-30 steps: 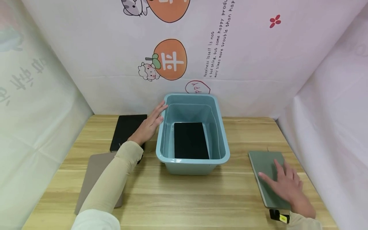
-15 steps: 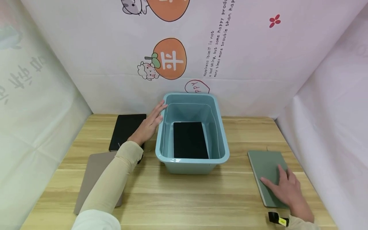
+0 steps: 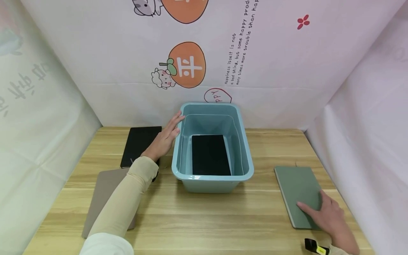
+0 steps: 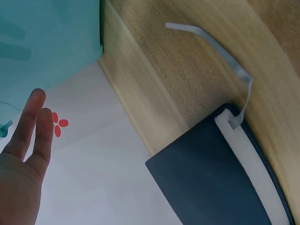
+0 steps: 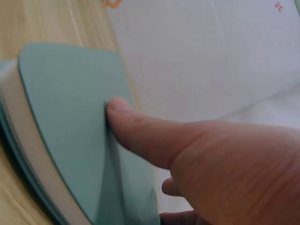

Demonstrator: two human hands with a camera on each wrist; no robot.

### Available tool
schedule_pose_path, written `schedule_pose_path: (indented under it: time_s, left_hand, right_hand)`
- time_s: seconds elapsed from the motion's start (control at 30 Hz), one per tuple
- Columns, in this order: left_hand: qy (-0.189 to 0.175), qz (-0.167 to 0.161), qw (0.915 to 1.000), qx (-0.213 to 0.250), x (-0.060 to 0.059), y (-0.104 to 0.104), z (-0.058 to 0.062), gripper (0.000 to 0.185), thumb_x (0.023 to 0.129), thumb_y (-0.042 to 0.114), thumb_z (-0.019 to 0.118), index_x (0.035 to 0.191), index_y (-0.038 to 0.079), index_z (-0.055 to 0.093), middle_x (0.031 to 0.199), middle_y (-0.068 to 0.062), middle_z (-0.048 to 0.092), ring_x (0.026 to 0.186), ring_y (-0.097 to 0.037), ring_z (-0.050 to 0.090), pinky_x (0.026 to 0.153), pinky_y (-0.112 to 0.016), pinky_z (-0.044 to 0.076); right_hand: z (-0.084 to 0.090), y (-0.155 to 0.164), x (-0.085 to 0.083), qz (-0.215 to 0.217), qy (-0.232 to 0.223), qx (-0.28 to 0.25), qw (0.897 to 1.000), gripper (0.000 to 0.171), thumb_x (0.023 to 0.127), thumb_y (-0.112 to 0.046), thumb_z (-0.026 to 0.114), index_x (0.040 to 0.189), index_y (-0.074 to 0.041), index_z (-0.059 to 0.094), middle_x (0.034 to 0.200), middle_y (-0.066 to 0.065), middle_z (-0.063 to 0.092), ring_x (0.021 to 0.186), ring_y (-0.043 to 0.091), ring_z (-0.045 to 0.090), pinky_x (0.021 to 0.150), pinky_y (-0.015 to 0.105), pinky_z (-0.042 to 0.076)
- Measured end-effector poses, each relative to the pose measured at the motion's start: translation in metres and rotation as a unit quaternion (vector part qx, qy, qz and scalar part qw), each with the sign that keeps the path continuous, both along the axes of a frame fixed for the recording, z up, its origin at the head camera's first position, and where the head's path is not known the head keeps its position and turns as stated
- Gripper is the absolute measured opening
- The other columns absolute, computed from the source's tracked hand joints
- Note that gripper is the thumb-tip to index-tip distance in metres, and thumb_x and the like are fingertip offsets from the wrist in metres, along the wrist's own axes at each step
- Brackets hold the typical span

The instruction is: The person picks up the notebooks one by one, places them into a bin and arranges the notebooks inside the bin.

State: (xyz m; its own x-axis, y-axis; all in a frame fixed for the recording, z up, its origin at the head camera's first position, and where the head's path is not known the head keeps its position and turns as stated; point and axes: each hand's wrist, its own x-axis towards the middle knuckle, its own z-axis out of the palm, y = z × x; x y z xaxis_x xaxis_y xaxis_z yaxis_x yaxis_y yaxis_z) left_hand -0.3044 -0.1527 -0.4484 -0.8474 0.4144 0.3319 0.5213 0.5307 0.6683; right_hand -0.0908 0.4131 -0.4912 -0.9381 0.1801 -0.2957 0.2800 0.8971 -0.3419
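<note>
Pale wood-grain counter (image 3: 207, 219), right side: sage-green rectangular notebook (image 3: 296, 187) lies front-to-back, ahead-left of the nearer right hand (image 3: 331, 216), thumb on cover; can't tell if that grip pinches. Straight-fingered left hand (image 3: 162, 143) touches the pale-blue plastic tub (image 3: 210, 187).

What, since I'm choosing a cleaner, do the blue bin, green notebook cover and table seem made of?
Blue bin: probably plastic, glossy; its molded rim catches a bright highlight.
Green notebook cover: perhaps leatherette or coated card, matte; it shows no sharp glare.
Table: wood or wood-look laminate, low sheen; streaky grain shows, but real or printed is unclear.
</note>
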Motion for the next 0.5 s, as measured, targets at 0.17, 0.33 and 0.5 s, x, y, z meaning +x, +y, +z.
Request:
schedule_pose_path:
  time_s: [0.17, 0.33, 0.5]
  left_hand:
    - [0.0, -0.001, 1.0, 0.004, -0.0006, -0.0005, -0.0012, 0.054, 0.11, 0.05, 0.023, 0.162, 0.038, 0.02, 0.171, 0.024, 0.002, 0.16, -0.015, 0.017, 0.122, -0.067, 0.023]
    - [0.003, 0.0, 1.0, 0.004, -0.0013, -0.0003, -0.0019, 0.054, 0.11, 0.051, 0.022, 0.162, 0.038, 0.02, 0.171, 0.024, 0.002, 0.16, -0.015, 0.018, 0.122, -0.068, 0.023]
    - [0.004, -0.002, 1.0, 0.002, -0.0014, 0.0004, -0.0013, 0.055, 0.11, 0.05, 0.022, 0.163, 0.035, 0.02, 0.171, 0.023, 0.001, 0.16, -0.016, 0.017, 0.122, -0.068, 0.022]
  right_hand:
    - [0.0037, 0.0058, -0.0005, 0.02, 0.014, 0.034, 0.999, 0.114, 0.094, -0.066, 0.057, 0.147, 0.027, 0.017, 0.141, 0.055, 0.029, 0.123, 0.07, 0.039, 0.096, 0.078, 0.036]
    - [0.0055, 0.0056, -0.0031, 0.012, 0.017, 0.049, 0.999, 0.119, 0.09, -0.068, 0.063, 0.147, 0.026, 0.019, 0.138, 0.057, 0.032, 0.119, 0.07, 0.041, 0.093, 0.077, 0.037]
    - [0.0059, 0.0049, -0.0047, -0.014, 0.024, 0.057, 0.998, 0.127, 0.082, -0.073, 0.069, 0.15, 0.022, 0.019, 0.136, 0.057, 0.033, 0.117, 0.069, 0.04, 0.091, 0.076, 0.039]
